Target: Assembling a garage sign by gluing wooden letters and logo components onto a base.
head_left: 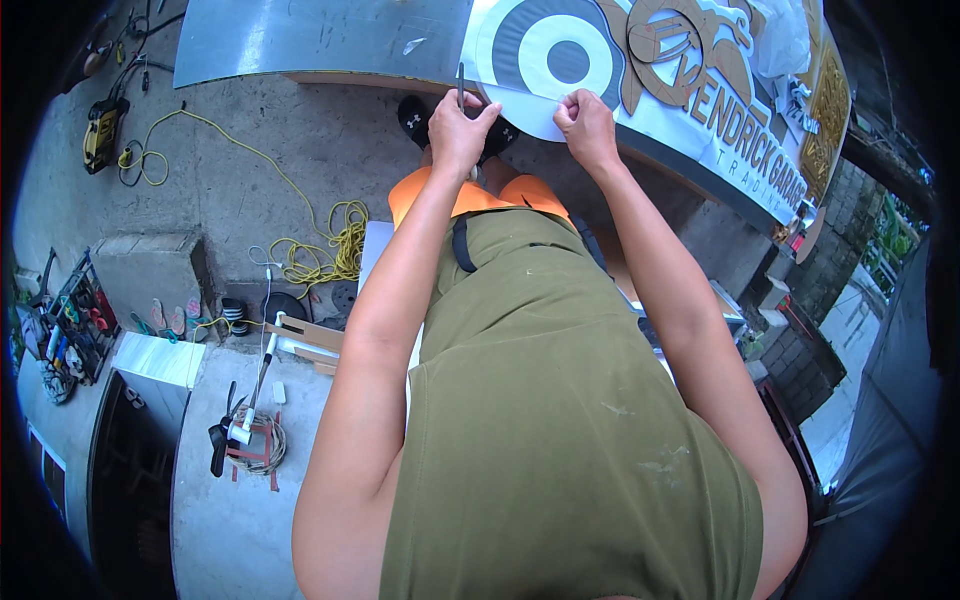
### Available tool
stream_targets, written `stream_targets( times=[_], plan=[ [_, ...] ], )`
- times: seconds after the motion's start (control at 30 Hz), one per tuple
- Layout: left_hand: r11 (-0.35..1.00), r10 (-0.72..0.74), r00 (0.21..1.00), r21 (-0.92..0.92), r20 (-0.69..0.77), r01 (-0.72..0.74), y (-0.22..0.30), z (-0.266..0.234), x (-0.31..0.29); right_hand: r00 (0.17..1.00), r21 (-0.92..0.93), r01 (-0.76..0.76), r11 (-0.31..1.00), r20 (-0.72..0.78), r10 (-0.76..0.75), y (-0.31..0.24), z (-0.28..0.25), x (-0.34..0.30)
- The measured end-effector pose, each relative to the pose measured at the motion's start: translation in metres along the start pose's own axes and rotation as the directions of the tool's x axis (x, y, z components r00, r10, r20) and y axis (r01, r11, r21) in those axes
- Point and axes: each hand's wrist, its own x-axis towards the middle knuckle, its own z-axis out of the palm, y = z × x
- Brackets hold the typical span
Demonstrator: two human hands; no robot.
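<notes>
My left hand (462,132) is closed around a slim dark pen-like tool (461,82), which stands up between its fingers. To its right, my right hand (588,125) is pinched shut at the near edge of a round white sign piece (545,128) with grey and white rings. A faint, clear strip seems to stretch between the two hands, but what the right fingertips hold is too small to make out. Both hands are over the near edge of the worktable, by the bare grey metal sheet (330,38).
Brown cut-out lettering and shapes (665,45) lie on a white panel at the right, beside a clear plastic bag (785,40). On the floor at left are a yellow power tool (101,135) and a coiled yellow cord (345,240). A concrete block (140,275) stands behind.
</notes>
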Motion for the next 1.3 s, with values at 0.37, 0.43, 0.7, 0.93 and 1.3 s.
stream_targets(
  times=[0.37,0.43,0.7,0.93,1.3],
  plan=[
    [0.92,0.378,0.926,0.109,0.005,-0.376,0.009,-0.005,-0.019,0.997,0.021,0.072,0.997,0.021,-0.073,0.006,-0.001,0.002],
    [0.912,0.4,0.916,0.091,0.027,-0.401,0.011,-0.001,-0.025,0.998,0.028,0.061,0.998,0.014,-0.062,0.01,-0.001,0.004],
    [0.914,0.395,0.91,0.045,0.128,-0.403,0.015,0.012,-0.028,0.998,0.041,0.059,0.997,-0.021,-0.058,0.003,-0.002,0.0],
    [0.909,0.401,0.912,0.082,0.082,-0.408,0.01,0.003,-0.023,0.999,-0.014,-0.019,1.0,-0.042,0.019,-0.003,0.002,0.003],
    [0.918,0.39,0.918,0.039,0.071,-0.394,0.01,-0.002,-0.022,0.999,0.069,-0.018,0.997,-0.025,0.019,0.006,-0.002,0.003]
  ],
)
